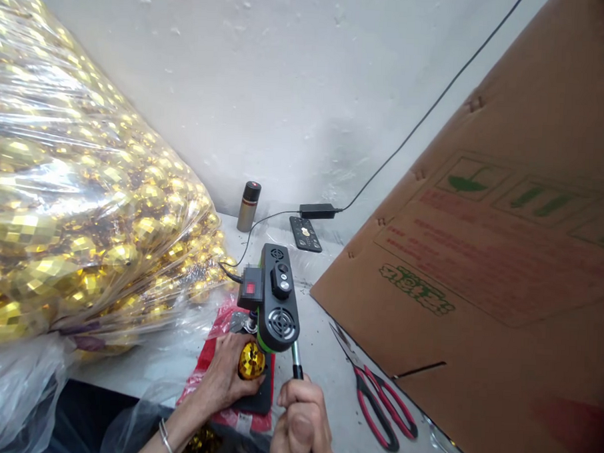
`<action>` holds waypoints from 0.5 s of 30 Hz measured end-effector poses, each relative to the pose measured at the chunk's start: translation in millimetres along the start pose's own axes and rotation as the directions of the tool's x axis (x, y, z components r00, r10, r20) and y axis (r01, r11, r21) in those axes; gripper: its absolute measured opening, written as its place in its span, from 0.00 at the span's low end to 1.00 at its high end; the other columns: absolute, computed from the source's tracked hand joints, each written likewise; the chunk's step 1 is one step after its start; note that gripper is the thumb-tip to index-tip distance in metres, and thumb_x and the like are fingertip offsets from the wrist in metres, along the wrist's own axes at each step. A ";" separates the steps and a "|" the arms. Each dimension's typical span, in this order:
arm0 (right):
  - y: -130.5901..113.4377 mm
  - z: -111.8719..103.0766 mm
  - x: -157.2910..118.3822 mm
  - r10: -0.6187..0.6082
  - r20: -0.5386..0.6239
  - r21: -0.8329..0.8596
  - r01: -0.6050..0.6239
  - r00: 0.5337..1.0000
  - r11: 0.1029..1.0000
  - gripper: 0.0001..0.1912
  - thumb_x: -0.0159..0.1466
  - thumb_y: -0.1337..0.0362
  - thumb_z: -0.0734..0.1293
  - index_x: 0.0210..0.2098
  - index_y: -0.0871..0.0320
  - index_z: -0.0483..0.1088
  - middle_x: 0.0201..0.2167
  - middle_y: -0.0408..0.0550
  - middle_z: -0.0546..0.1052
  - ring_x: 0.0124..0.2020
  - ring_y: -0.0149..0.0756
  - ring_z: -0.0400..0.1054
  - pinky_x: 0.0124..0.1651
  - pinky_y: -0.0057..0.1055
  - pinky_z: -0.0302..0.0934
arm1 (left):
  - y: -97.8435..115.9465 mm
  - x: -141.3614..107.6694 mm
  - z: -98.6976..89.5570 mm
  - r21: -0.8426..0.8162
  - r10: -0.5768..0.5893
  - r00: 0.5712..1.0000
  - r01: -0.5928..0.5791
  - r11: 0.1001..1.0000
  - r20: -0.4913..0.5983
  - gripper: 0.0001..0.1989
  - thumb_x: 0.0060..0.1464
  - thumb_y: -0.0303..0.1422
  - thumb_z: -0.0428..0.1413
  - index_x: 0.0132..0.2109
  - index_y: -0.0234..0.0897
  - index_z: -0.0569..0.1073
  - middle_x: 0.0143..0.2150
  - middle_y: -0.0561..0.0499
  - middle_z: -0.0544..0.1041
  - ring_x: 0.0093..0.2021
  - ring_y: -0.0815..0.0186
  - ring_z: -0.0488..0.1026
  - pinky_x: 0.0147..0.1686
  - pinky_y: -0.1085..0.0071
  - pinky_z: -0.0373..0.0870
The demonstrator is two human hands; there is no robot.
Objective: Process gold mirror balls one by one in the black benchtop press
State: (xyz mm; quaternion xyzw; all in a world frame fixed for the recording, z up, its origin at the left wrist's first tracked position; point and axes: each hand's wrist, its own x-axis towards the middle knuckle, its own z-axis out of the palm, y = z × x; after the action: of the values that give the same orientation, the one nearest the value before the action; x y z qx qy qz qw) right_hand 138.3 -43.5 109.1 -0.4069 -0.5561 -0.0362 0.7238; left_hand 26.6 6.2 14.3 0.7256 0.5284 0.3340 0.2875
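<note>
A small gold mirrored ball (251, 361) is gripped by my left hand (230, 370), thumb and fingers around its sides, over the black base of a small machine. My right hand (304, 417) is wrapped round the black-ended metal lever (297, 361) at the machine's right side. The machine's black upper housing (279, 299) stands just beyond the ball, with round vents and small buttons. A dark box with a red switch (250, 288) is on its left. Under the base lies a red plastic sheet (203, 366).
Red-handled scissors (382, 403) lie right of my right hand, beside a large cardboard box (480, 261). A clear bag of gold balls (81, 230) fills the left. Behind are a cylindrical can (249, 207), a black phone-like object (305, 235) and a power adapter (317, 210) with its cable.
</note>
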 end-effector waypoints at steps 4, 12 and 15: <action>0.4 -0.3 -1.7 0.008 0.000 0.000 -0.008 1.000 1.000 0.20 0.76 0.68 0.56 0.26 0.54 0.59 0.24 0.35 0.66 0.23 0.26 0.60 0.48 0.29 0.65 | -0.4 0.3 0.7 -0.001 -0.007 1.000 0.007 1.000 0.012 0.25 0.46 0.32 0.66 0.54 0.40 0.76 0.49 0.43 0.81 0.50 0.46 0.75 0.54 0.49 0.68; 4.2 1.5 -3.2 -0.012 -0.020 -0.004 0.012 1.000 1.000 0.20 0.76 0.67 0.56 0.25 0.54 0.59 0.23 0.35 0.65 0.23 0.27 0.59 0.47 0.31 0.65 | 4.5 0.2 -5.5 0.019 0.002 1.000 -0.003 1.000 0.013 0.22 0.47 0.33 0.67 0.50 0.41 0.76 0.45 0.46 0.81 0.48 0.48 0.76 0.51 0.51 0.70; 8.0 3.4 -6.0 -0.014 -0.038 0.011 0.014 0.999 1.000 0.21 0.76 0.67 0.56 0.25 0.54 0.59 0.23 0.36 0.64 0.23 0.27 0.59 0.45 0.31 0.64 | 7.4 0.4 -7.8 0.033 -0.006 1.000 0.005 0.999 0.020 0.21 0.47 0.33 0.67 0.49 0.40 0.76 0.44 0.45 0.80 0.47 0.48 0.76 0.51 0.51 0.71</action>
State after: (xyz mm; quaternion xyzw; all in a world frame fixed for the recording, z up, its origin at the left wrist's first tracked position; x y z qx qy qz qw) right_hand 137.5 -38.4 99.9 -0.3980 -0.5454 -0.0456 0.7362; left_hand 24.8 5.1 24.8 0.7322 0.5329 0.3169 0.2818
